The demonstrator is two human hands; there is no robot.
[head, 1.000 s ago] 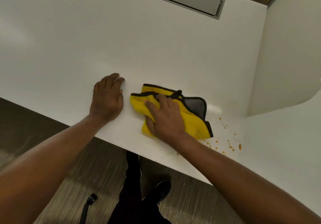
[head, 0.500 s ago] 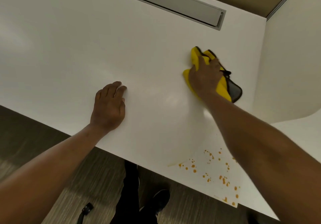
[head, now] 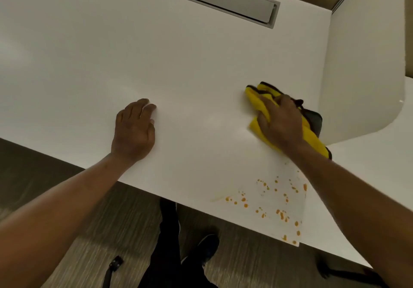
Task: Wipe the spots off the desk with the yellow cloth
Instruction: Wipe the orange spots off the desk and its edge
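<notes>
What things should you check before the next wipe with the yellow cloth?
1. Right hand pressing on the yellow cloth: ok.
2. Cloth flat on the desk: ok.
3. Cloth on the orange spots: not ok, they sit nearer the front edge, uncovered.
4. Left hand flat on the desk, away from the spots: ok.
5. Way from cloth to spots free: ok.
6. Cloth underside clean: cannot tell.

Right hand [head: 282,124] pressing the yellow cloth [head: 310,134] onto the white desk [head: 178,64], left hand [head: 133,131] flat, orange spots [head: 274,202] near the front edge
</notes>
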